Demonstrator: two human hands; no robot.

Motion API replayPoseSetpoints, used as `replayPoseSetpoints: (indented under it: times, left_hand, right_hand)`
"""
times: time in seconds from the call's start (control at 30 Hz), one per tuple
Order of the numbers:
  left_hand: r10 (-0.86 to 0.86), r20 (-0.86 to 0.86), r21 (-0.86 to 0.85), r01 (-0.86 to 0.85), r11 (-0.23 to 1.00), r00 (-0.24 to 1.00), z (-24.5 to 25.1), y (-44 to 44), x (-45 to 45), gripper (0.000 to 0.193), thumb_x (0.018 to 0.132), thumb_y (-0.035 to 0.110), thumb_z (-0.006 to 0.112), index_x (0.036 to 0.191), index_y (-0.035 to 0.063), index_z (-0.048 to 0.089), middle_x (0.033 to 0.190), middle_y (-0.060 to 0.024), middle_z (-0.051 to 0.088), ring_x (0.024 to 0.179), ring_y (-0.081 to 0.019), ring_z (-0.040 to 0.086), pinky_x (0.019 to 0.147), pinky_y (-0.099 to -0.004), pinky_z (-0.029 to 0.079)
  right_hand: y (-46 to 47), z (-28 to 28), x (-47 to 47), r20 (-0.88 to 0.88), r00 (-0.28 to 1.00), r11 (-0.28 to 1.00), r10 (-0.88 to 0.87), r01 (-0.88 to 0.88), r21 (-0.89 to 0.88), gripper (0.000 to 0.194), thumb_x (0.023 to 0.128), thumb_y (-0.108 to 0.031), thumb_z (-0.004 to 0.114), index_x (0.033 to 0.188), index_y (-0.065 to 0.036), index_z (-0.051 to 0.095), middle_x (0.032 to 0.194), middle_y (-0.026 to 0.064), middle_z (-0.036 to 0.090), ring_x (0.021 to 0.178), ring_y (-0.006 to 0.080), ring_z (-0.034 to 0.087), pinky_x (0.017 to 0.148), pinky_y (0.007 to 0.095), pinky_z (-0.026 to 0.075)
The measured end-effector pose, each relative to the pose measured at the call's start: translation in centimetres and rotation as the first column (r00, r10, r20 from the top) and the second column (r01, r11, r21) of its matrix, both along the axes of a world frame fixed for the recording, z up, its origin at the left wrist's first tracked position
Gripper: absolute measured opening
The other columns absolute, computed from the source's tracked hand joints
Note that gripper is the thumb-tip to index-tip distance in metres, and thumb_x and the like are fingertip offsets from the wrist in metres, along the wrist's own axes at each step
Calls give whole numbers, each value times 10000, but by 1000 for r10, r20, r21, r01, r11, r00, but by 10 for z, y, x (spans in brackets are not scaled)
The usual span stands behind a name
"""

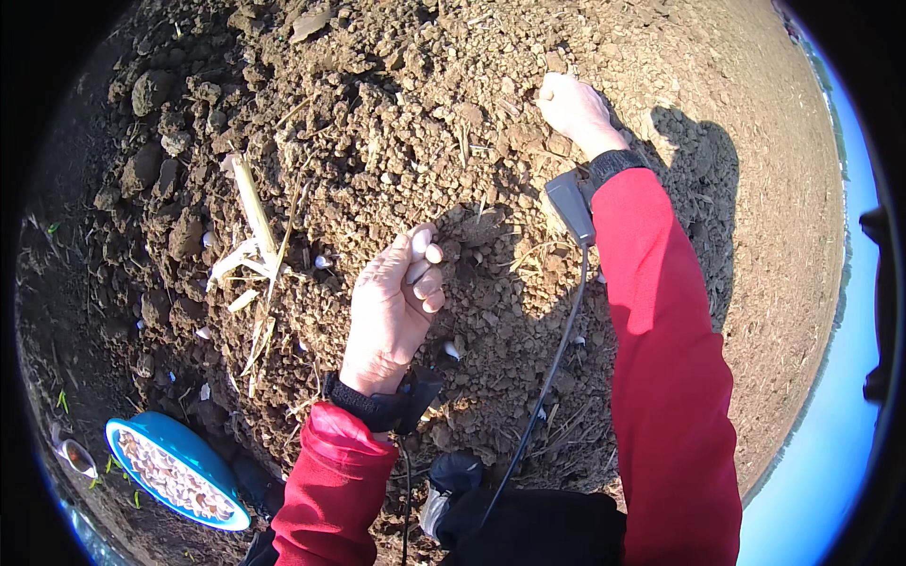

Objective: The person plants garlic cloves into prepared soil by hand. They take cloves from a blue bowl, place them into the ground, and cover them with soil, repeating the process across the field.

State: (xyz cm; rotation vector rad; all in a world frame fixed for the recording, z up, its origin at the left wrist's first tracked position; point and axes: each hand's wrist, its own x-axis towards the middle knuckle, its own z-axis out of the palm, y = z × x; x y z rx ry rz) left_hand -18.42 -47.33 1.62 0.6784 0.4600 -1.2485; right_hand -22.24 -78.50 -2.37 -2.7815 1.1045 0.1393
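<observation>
Several garlic cloves [420, 244] rest in the curled fingers of my left hand [386, 311], held above the loose, cloddy soil [396, 152]. Farther out, my right hand [577, 113] is down at the soil surface with its fingers curled under. Whatever those fingers may hold is hidden. One pale clove [451, 350] lies on the ground just below my left hand. Another white clove [323, 262] sits in the soil to its left, and more small pale pieces are scattered around.
At lower left a blue plastic basin [205, 453] holds many garlic cloves [170, 474]. A broken dry stalk [253, 209] lies left of my left hand. A black cable [548, 378] runs from the device [570, 205] on my right wrist. My shoe [453, 474] is at the bottom.
</observation>
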Motion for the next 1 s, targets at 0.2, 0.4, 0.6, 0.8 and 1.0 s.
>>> replayPoseSetpoints:
  times: [0.2,0.4,0.6,0.8,1.0]
  left_hand:
    - [47,282,59,-66,996,958,5,27,-5,259,950,219,418,1109,34,504,714,35,477,526,-39,304,461,-175,260]
    - [9,546,233,-162,959,838,14,46,-7,335,973,164,357,1289,54,343,636,51,434,464,-11,270,417,-164,224]
    - [-163,767,320,-150,935,620,16,63,21,407,966,236,421,1290,16,308,761,-2,484,611,-49,430,517,-193,363]
    - [1,643,367,-310,877,766,15,89,37,353,974,346,377,1152,45,426,631,7,474,454,-20,322,395,-163,259]
    - [82,485,395,-301,868,871,12,99,33,287,973,274,397,1135,45,457,634,-4,471,422,-19,277,375,-163,223]
  right_hand:
    - [178,57,-27,447,882,943,150,-263,204,162,869,-195,537,907,-45,583,745,134,569,654,274,599,577,371,478]
    - [234,61,-16,316,938,398,-144,-237,886,155,854,-172,597,894,-24,620,589,12,552,517,64,506,469,245,405]
    - [228,71,16,235,951,-5,-200,-241,971,204,851,-188,616,870,14,608,654,17,585,480,57,523,436,179,410]
    - [182,50,87,109,933,884,342,-359,299,235,830,-257,590,817,-31,655,656,93,629,559,176,580,576,326,468]
    - [170,10,119,-184,846,857,500,-451,250,158,763,-130,541,702,-19,634,608,146,596,614,252,631,622,351,514]
